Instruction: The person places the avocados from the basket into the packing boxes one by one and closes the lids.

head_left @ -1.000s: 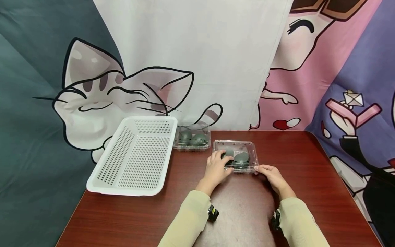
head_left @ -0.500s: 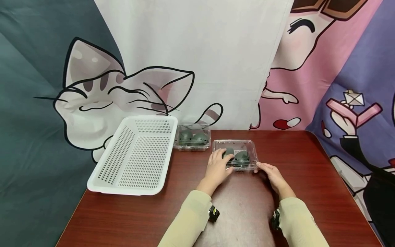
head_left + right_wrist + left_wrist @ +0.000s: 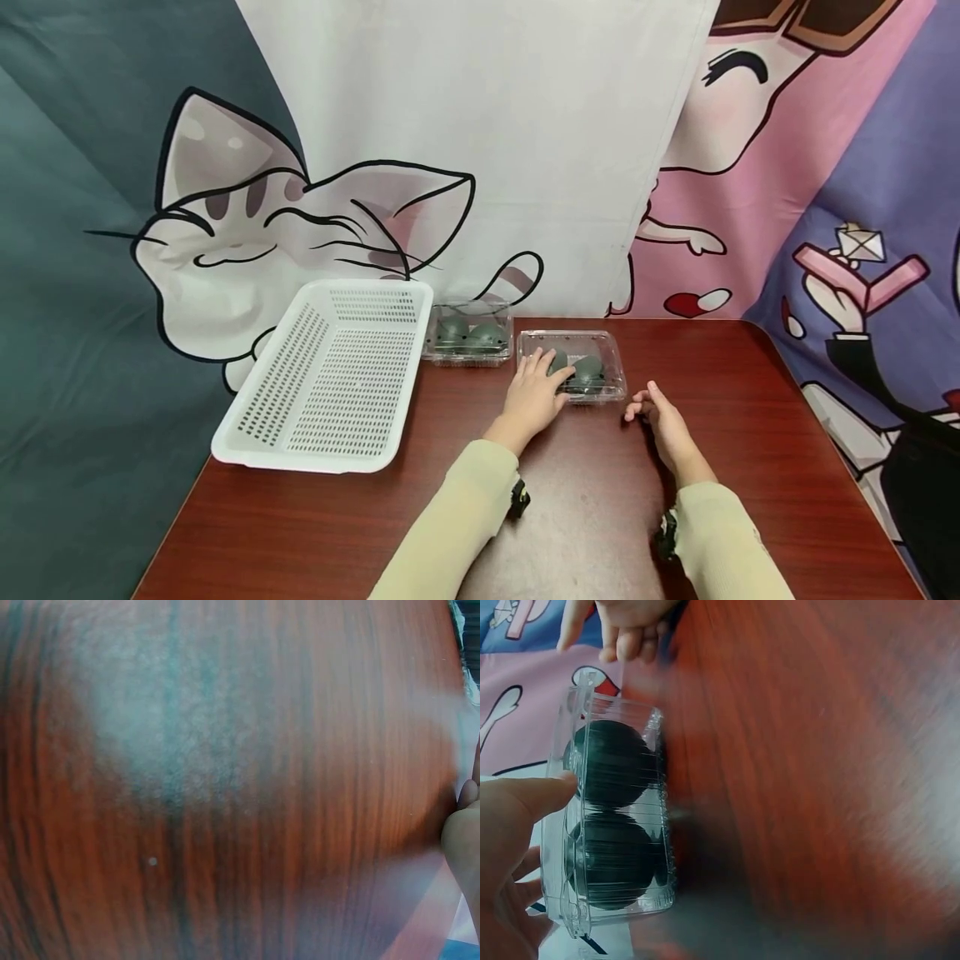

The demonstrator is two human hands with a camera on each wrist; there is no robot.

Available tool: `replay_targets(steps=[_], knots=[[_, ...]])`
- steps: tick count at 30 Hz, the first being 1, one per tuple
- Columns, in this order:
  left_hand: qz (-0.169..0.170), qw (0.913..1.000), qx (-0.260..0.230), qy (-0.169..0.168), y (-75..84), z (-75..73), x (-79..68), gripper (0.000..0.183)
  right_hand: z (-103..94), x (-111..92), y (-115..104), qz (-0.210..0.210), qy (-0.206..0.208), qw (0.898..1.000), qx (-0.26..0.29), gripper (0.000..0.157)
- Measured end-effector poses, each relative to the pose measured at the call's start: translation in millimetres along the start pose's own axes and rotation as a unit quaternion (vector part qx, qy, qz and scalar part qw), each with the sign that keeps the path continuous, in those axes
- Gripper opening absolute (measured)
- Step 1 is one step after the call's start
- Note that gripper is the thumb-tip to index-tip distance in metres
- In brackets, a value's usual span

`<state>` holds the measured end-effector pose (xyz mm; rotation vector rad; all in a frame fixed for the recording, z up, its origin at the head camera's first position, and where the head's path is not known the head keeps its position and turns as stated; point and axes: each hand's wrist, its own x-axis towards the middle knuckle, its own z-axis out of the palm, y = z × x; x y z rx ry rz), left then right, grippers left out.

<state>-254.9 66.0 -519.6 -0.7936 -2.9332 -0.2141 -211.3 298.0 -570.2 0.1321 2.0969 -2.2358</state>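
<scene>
A clear plastic clamshell box (image 3: 609, 354) with two dark green rounded objects (image 3: 588, 371) inside lies on the table, lid down over them. My left hand (image 3: 531, 396) rests on the left part of its top with fingers spread and fairly straight. In the left wrist view, the left thumb (image 3: 544, 795) touches the lid above the dark objects (image 3: 615, 761). To the right of the box, apart from its front corner, is my right hand (image 3: 667, 429), fingers loosely bent and holding nothing. Only part of the right hand (image 3: 463, 832) enters the right wrist view.
A second clear box (image 3: 468, 342) with similar green objects sits at the back edge, just left of the first. Further left stands a white perforated basket (image 3: 311, 460). A printed cloth (image 3: 570, 167) hangs behind the red-brown table (image 3: 300, 533).
My right hand has let go of the box's front right corner and drawn slightly away. The box has shifted a little toward the back, and my left hand's fingers now lie flatter on it.
</scene>
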Motion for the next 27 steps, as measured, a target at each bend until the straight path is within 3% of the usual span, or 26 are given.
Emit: replay_targets(steps=[10, 23, 27], knots=[[-0.014, 0.9995, 0.012, -0.027, -11.0, -6.3, 20.2, 0.045, 2.8, -1, 0, -0.001, 0.000, 1.000, 0.016, 0.043], [-0.065, 0.9954, 0.068, 0.022, -11.4, 1.4, 34.8, 0.041, 9.6, 0, 1, 0.020, 0.027, 0.999, -0.017, 0.046], [-0.065, 0.9955, 0.059, 0.036, -13.7, 1.5, 36.7, 0.042, 9.7, 1, 3, 0.018, 0.032, 0.999, -0.025, 0.047]])
